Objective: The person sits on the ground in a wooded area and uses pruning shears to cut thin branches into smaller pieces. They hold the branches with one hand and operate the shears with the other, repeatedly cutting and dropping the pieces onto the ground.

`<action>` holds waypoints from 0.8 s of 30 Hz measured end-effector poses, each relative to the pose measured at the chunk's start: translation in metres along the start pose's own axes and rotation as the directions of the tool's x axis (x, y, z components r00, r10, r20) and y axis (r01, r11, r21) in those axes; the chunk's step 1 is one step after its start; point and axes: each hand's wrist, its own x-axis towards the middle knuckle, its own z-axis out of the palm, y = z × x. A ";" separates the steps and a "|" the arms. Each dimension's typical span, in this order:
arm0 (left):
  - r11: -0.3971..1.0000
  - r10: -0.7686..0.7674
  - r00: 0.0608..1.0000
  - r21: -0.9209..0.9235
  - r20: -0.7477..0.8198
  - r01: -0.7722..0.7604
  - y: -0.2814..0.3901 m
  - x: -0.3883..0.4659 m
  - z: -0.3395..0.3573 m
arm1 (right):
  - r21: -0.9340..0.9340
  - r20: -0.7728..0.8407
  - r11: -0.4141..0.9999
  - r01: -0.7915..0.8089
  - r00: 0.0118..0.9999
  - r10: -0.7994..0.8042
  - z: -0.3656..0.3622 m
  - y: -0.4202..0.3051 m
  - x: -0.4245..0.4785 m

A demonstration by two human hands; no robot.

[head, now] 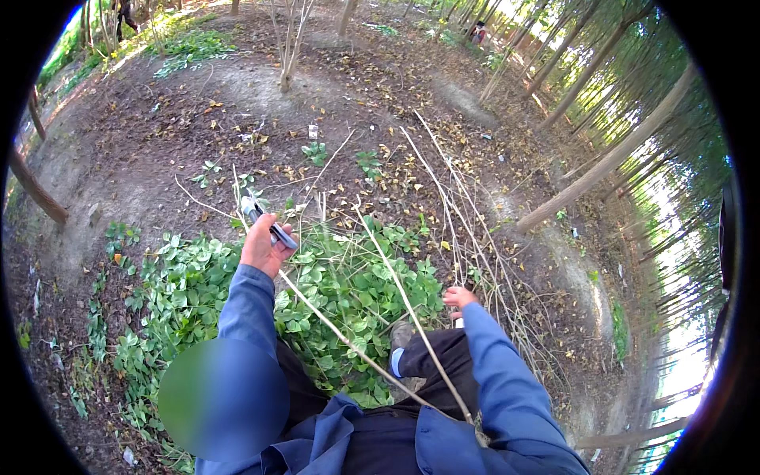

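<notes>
My left hand (pixel 266 246), raised over the leaf pile, grips a small tool with grey handles, apparently hand pruners (pixel 279 233). A long stripped branch (pixel 350 344) runs from below that hand to my lap; whether the hand also touches it is unclear. Another bare branch (pixel 409 306) leans from the leaf pile across my right thigh. Beside my right knee is my right hand (pixel 459 298), fingers curled, close to the lower part of a bundle of thin bare branches (pixel 457 208). Its grip is hidden. Green leafy cuttings (pixel 332 279) lie between my legs.
More leafy cuttings (pixel 178 291) spread to the left. Tree trunks (pixel 611 157) rise at the right, and a multi-stemmed sapling (pixel 287 65) stands ahead. Fallen leaves and litter scatter over the soil. A small distant figure (pixel 478 32) appears among the trees. A blurred patch covers my left sleeve.
</notes>
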 end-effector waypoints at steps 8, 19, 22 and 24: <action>0.675 0.109 0.965 0.730 -0.240 0.105 -0.023 0.037 -0.086 | 0.222 0.284 0.960 -0.173 0.953 0.106 0.127 0.016 0.060; 0.367 0.216 0.850 0.846 -0.481 0.386 -0.133 0.085 -0.197 | 0.282 0.253 0.959 -0.019 0.966 -0.056 0.145 -0.016 0.024; 0.699 0.007 0.937 0.672 -0.351 0.247 -0.147 0.074 -0.202 | 0.338 0.320 0.941 0.007 0.939 -0.122 0.138 -0.032 0.014; 0.863 -0.095 0.955 0.456 -0.280 0.219 -0.154 0.070 -0.184 | 0.380 0.338 0.924 0.038 0.924 -0.177 0.133 -0.045 0.000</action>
